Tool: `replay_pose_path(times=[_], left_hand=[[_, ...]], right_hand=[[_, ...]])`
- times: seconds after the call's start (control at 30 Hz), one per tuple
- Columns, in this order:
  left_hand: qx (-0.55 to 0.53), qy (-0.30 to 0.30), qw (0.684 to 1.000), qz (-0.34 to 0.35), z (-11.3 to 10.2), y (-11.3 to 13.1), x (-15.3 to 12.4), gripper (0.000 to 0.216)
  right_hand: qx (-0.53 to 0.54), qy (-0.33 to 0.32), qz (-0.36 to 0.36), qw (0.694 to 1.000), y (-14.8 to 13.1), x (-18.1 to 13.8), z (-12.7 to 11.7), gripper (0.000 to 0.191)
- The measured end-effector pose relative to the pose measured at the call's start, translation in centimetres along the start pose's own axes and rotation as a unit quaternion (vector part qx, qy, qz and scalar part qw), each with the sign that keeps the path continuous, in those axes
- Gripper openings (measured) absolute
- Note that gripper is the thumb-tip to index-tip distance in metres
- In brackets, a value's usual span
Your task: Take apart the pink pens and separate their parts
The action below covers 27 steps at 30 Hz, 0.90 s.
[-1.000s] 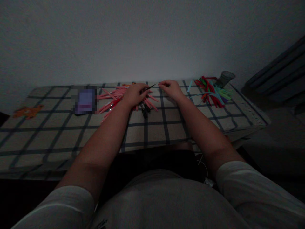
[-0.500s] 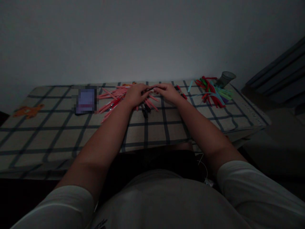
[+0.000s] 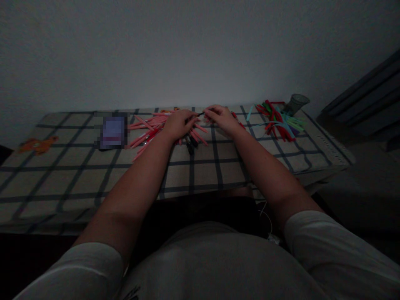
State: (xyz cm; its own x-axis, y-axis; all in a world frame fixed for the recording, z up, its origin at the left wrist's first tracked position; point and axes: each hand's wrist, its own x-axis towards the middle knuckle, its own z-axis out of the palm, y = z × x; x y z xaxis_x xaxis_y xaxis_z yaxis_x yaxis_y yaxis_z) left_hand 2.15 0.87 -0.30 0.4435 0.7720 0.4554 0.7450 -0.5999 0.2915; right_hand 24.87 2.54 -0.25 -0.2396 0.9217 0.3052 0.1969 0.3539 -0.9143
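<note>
My left hand (image 3: 178,123) lies with fingers curled over a heap of pink stick-like pieces (image 3: 146,127) on a checked tablecloth (image 3: 203,166). A thin dark stick (image 3: 201,113) runs from its fingertips to my right hand (image 3: 220,118), whose fingers are pinched on the stick's other end. Both hands hold it just above the cloth. A couple of dark sticks (image 3: 190,143) lie under my left wrist. Small red pieces (image 3: 237,121) lie just right of my right hand.
A pile of red, green and blue strips (image 3: 279,118) lies at the far right beside a glass jar (image 3: 296,102). A blurred-out rectangle (image 3: 113,132) lies left of the pink heap, an orange shape (image 3: 36,145) at the far left. A wall stands behind the table.
My right hand came in to meet the left one, then drew slightly right again; the thin dark stick stays between the two hands. The left hand has barely moved.
</note>
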Motion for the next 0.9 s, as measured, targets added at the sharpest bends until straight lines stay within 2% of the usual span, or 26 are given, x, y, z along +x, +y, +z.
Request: replay_pose_path(times=[0.13,0.4,0.53,0.77,0.9], left_hand=[[0.005,-0.004,1.000,0.008,-0.2,0.0,0.0,0.043],[0.022,-0.013,1.000,0.010,-0.2,0.3,0.0,0.044],[0.037,-0.003,0.999,-0.008,-0.2,0.2,0.0,0.047],[0.047,0.005,0.999,-0.019,-0.2,-0.3,0.1,0.047],[0.041,0.015,0.999,-0.019,-0.2,-0.3,0.1,0.046]], right_hand=[[0.006,-0.032,0.011,0.999,-0.6,-0.4,0.2,0.021],[0.029,-0.028,0.006,0.999,0.4,0.0,-0.1,0.029],[0.041,0.014,0.014,0.999,0.5,0.4,-0.5,0.036],[0.026,0.116,0.050,0.992,-1.0,0.4,-1.4,0.038],[0.003,0.151,0.064,0.986,-0.7,0.7,-1.6,0.029]])
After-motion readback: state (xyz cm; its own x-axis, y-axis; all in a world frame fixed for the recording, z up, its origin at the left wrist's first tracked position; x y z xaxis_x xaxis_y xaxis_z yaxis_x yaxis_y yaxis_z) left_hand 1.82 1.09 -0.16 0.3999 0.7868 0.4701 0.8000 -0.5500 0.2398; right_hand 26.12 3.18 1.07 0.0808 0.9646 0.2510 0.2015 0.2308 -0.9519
